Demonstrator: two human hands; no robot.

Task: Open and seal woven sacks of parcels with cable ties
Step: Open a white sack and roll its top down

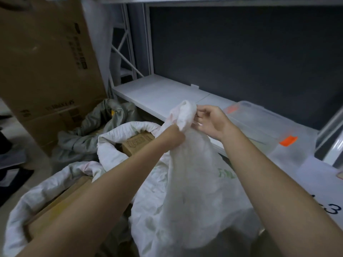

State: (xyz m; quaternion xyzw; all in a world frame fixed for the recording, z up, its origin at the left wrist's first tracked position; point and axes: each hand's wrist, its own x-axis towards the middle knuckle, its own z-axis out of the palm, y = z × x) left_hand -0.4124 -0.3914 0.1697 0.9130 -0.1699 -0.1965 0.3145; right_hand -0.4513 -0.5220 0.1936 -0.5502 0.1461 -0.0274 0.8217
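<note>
The left hand (173, 135) grips the gathered neck of the white woven plastic sack (187, 175), fingers wrapped round it just below the bunched mouth (185, 113); the right hand (210, 123) pinches at that bunch from the right, fingers curled on the fabric. No cable tie can be made out. The sack stands upright in front of the person, beside the low white shelf (157, 91). To seal it well, I judge the left grip should keep the neck twisted tight and low while the right feeds a tie round just above it. Counted: two hands; one gathered sack; two open white sacks (118, 138) of brown parcels (138, 143) at left; one clear plastic bin with orange clips (263, 127) on the shelf; one tall cardboard carton (46, 67)
</note>
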